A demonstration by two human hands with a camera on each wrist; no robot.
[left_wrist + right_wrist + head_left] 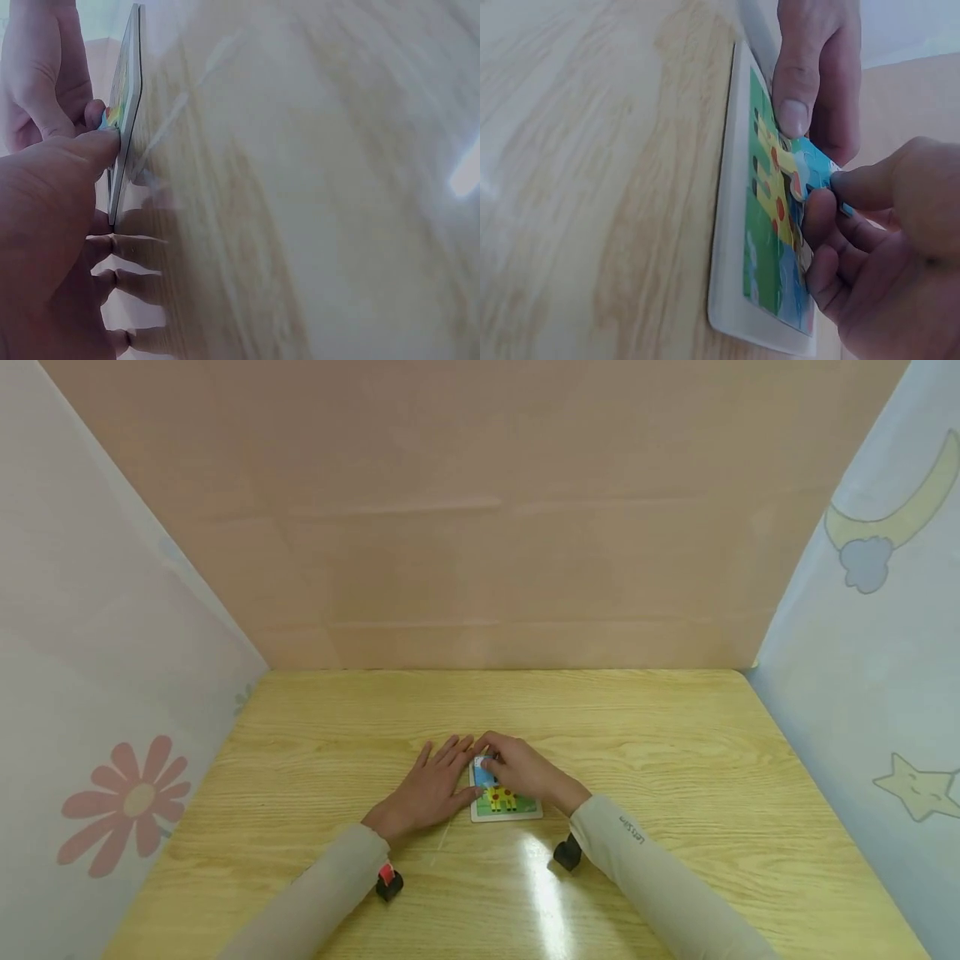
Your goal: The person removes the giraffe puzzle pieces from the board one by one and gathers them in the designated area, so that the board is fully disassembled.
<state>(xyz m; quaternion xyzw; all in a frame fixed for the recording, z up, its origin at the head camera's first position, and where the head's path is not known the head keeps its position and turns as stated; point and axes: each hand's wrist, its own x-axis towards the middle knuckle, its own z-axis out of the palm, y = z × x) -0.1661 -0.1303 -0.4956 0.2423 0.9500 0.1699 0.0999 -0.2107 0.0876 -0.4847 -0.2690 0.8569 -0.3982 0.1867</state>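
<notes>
A small jigsaw puzzle [525, 817] with a white border and a yellow giraffe picture lies flat on the wooden table. My right hand [525, 768] pinches a blue puzzle piece [821, 165] between thumb and fingers at the puzzle's upper left corner. In the right wrist view this piece tilts up from the picture. My left hand [423, 797] lies at the puzzle's left side, its fingers spread and fairly straight. Its thumb [791, 112] reaches over the border and touches the puzzle close to the blue piece. The right hand covers the puzzle's upper right part in the head view.
The wood-grain table [337, 718] runs back to a plain pinkish-brown wall [480, 568]. Light printed sheets with a flower [140, 799] and a moon [911, 527] flank it. A black wrist device [389, 885] shows under the left sleeve, and another [567, 853] under the right.
</notes>
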